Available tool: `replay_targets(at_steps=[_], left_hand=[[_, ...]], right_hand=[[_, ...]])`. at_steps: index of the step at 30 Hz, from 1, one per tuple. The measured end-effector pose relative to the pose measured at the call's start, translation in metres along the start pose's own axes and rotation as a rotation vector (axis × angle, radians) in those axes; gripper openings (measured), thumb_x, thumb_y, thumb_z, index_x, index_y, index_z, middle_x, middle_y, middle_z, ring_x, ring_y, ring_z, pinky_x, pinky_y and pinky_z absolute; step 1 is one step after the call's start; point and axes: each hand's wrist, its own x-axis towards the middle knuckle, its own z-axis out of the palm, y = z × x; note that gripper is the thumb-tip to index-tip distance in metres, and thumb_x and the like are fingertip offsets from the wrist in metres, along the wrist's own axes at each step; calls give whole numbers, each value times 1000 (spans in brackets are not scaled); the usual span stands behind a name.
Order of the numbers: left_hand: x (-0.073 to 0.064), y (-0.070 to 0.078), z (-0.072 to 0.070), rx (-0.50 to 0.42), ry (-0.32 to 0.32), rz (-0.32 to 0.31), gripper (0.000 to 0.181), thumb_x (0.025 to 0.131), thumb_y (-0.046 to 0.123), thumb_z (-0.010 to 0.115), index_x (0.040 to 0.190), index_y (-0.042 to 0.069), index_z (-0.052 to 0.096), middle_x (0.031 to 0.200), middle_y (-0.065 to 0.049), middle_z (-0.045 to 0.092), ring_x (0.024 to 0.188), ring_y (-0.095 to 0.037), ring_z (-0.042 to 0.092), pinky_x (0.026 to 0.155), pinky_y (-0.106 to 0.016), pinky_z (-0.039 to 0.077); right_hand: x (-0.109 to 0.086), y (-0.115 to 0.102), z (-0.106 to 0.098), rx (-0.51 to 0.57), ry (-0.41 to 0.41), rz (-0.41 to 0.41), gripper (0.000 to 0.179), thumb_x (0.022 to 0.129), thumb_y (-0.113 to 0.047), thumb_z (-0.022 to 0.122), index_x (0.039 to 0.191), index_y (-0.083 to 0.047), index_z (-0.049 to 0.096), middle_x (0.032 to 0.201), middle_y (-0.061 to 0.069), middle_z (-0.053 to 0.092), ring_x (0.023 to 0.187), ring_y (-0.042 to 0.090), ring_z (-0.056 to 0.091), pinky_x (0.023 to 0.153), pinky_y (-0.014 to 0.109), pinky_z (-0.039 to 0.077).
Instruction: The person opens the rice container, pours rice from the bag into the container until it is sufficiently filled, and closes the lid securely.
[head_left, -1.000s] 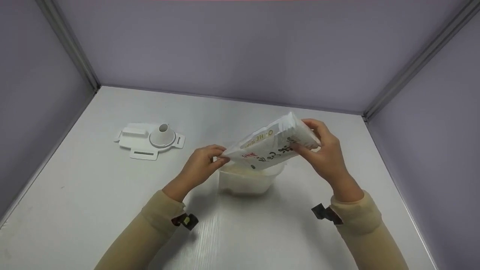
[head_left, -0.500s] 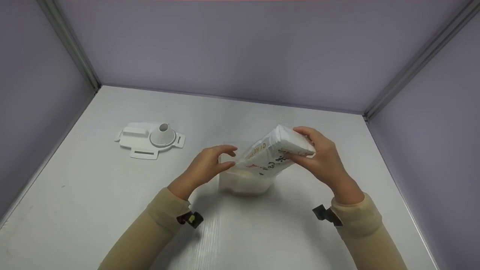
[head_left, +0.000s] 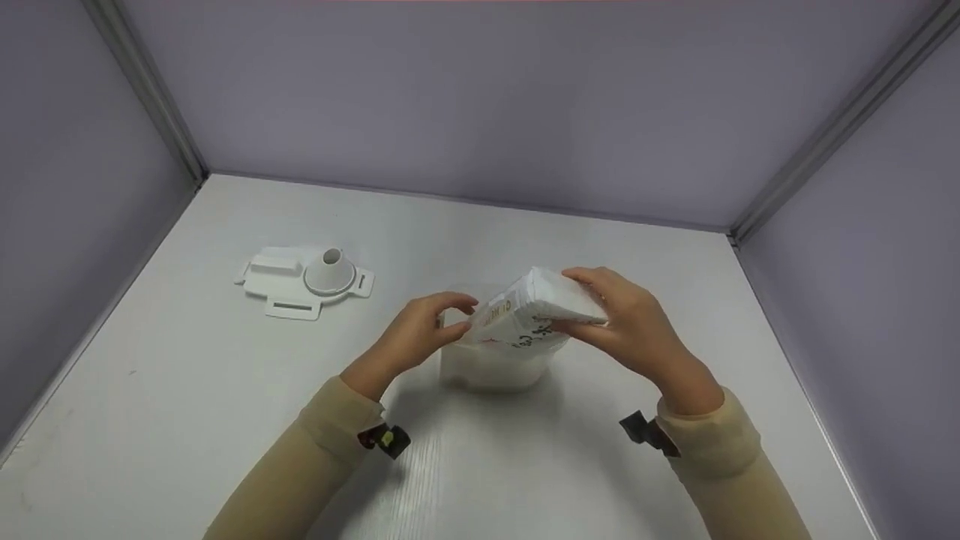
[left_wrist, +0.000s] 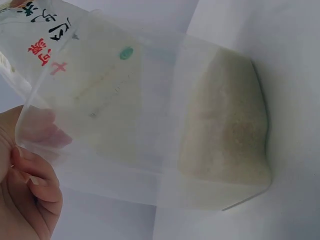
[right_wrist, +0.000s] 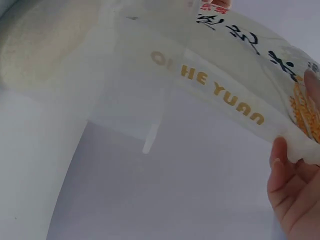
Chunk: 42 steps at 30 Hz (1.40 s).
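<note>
In my right hand (head_left: 630, 315) I grip the closed end of a white rice bag (head_left: 510, 315) with dark and red writing, fingers above and thumb below. The bag slants down to the left, its lower end inside a translucent plastic container (head_left: 495, 371). Pale rice (left_wrist: 225, 125) lies in the container's lower part, seen through its wall. My left hand (head_left: 412, 334) holds the container's left rim; in the left wrist view some fingertips show pinkish through the wall, others curl outside it. The right wrist view shows yellow lettering on the bag and my right fingers on its end.
A white plastic lid-like part (head_left: 292, 281) with a cone-shaped spout and slotted tabs lies on the white table (head_left: 187, 405), left of the container. Grey-purple panels (head_left: 465, 97) enclose the back and sides.
My left hand has left the bag's mouth and moved to the container's rim. My right hand has brought the bag down and left, so it slants steeper into the container.
</note>
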Motion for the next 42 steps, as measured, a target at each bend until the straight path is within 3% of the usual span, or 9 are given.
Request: replay_targets(at_steps=[5,9,12,16,19,26,33,38,42], left_hand=[[-1,-2,4,38,42,14,35,90,17,64,124,13,59,120,1,60,108,-15,55,85,-37,48],[-4,-5,5,98,153,56,46,87,17,68,130,10,54,133,-5,49,85,-17,58,73,-33,50],[-4,-7,5,100,215,39,58,84,20,71,136,8,46,141,-10,39,82,-20,56,70,-34,48],[-3,-10,4,-14,180,-44,66,85,25,69,141,8,39,142,-12,39,113,-28,50,89,-41,45],[-3,-14,3,-115,135,-85,65,88,27,66,143,11,36,139,-10,44,123,-33,45,97,-46,40],[-2,-19,2,-184,114,-87,63,89,22,63,145,15,35,141,-8,43,124,-37,44,96,-45,41],[-4,-22,6,-274,148,-68,60,90,17,60,145,18,35,141,-6,44,125,-35,41,98,-47,38],[-5,-24,9,-296,180,-58,60,89,16,60,145,16,36,140,-8,45,125,-38,41,98,-51,37],[-5,-24,10,-307,187,-58,60,89,16,60,144,16,36,139,-8,46,125,-37,41,97,-51,38]], right_hand=[[-1,-6,-4,-73,-56,40,55,75,-26,80,122,-9,58,111,6,62,101,19,56,79,38,47],[-5,-6,-9,11,-70,100,53,75,-21,79,121,-7,55,110,5,62,97,17,57,78,38,47],[-12,-2,-15,88,-55,155,56,75,-14,79,123,-5,52,112,5,62,93,16,58,75,39,48],[-21,3,-20,118,-22,192,61,75,-8,79,128,-4,49,118,7,61,98,18,57,76,43,48],[-26,4,-23,112,-5,189,59,75,-8,79,128,-4,52,118,5,61,100,16,56,77,40,47],[-37,5,-30,133,41,183,53,74,-4,78,122,-6,57,111,-3,61,96,10,57,75,22,46],[-44,3,-30,131,89,149,59,73,2,77,126,-4,54,113,1,63,100,13,59,79,19,46],[-48,6,-30,142,64,223,56,75,1,75,126,-2,52,111,2,64,99,11,58,76,18,47],[-56,10,-30,195,53,318,55,78,1,73,127,-3,49,112,0,62,104,9,56,84,17,43]])
